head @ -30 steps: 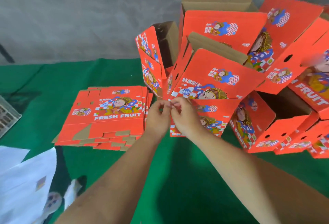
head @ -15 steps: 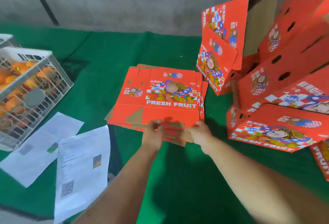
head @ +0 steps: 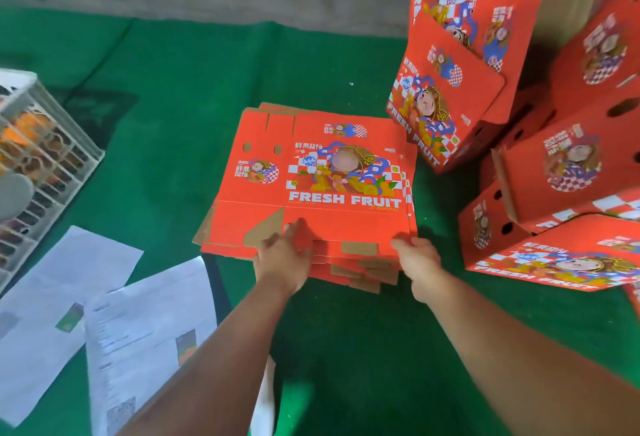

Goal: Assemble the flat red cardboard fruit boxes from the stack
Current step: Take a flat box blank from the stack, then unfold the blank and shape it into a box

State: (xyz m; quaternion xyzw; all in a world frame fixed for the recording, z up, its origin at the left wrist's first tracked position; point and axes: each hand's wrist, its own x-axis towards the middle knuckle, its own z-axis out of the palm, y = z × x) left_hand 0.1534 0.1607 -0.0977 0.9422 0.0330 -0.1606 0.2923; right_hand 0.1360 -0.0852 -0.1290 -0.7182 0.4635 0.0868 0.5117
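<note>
Green matting [head: 173, 96] covered the floor up to a grey wall, and on it, in the middle of the view, lay the stack of flat red boxes [head: 363, 267], its lower sheets fanned out at the near edge with brown flaps showing. On top sat the uppermost flat box [head: 311, 186], printed side up with the words FRESH FRUIT. Both hands met it at its near edge. The left hand [head: 282, 262] rested there with its fingers reaching over the red flap beside a brown cardboard notch; whether they were pinching the sheet or only pressing on it could not be told. The right hand [head: 417, 259] gripped the near right corner, fingers curled onto the edge. To the right, just beside the stack, assembled red boxes [head: 561, 165] were piled at tilted angles, some with round holes in their sides. At the left edge stood a white plastic crate [head: 69, 158] with orange fruit inside, and near it white printed sheets [head: 145, 324] lay overlapping on the matting.
</note>
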